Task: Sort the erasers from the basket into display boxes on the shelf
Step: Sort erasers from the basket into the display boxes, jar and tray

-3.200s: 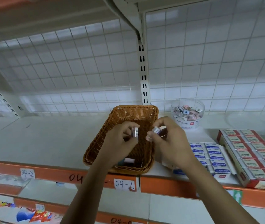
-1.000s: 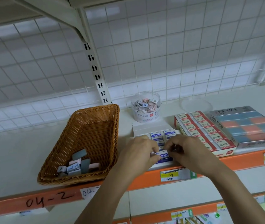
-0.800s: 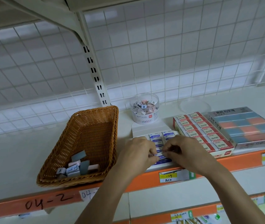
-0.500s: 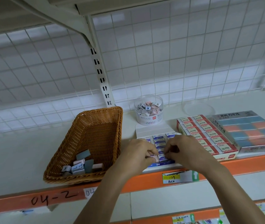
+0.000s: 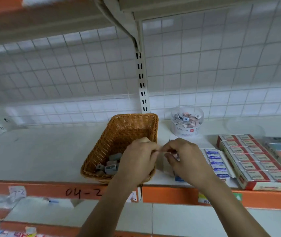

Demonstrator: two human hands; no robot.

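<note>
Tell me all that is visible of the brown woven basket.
The brown woven basket is rectangular, open-topped, wicker-like, with sloping walls. It stands upright at the front edge of the white shelf. Small grey and pinkish erasers lie in its near left corner. The left hand hides its near right corner.
</note>
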